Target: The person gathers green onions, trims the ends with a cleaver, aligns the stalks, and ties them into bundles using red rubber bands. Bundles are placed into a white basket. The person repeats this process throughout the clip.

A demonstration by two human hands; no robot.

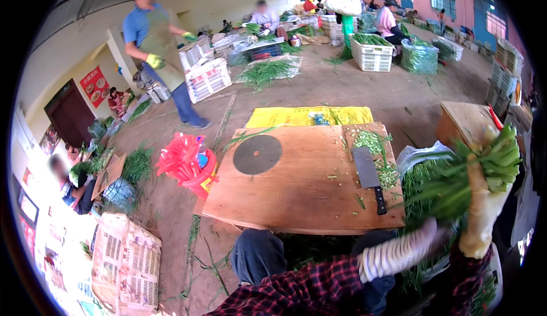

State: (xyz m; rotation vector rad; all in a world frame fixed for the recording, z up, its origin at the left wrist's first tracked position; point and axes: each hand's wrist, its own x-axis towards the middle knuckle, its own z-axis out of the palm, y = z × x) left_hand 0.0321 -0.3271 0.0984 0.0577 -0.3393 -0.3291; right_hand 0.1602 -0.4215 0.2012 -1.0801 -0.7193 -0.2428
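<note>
My right hand (487,209), in a pale yellow glove, grips a bunch of leafy green stalks (500,166) upright at the far right. The stalks' pale ends are at the right, and their leaves trail left, blurred. Close below those leaves is my left hand (431,232), its wrist in a striped cuff; blur hides how its fingers are set. Before me stands a low wooden table (307,179). A cleaver (366,168) lies flat near its right edge, black handle towards me, beside chopped green bits (369,143).
On the table lies a dark round disc (257,154). A red bucket (201,181) of red plastic strips stands left, a yellow sack (273,117) beyond. Long greens (416,183) fill a bag at right. Crates (128,260) and a standing person (158,46) are further left.
</note>
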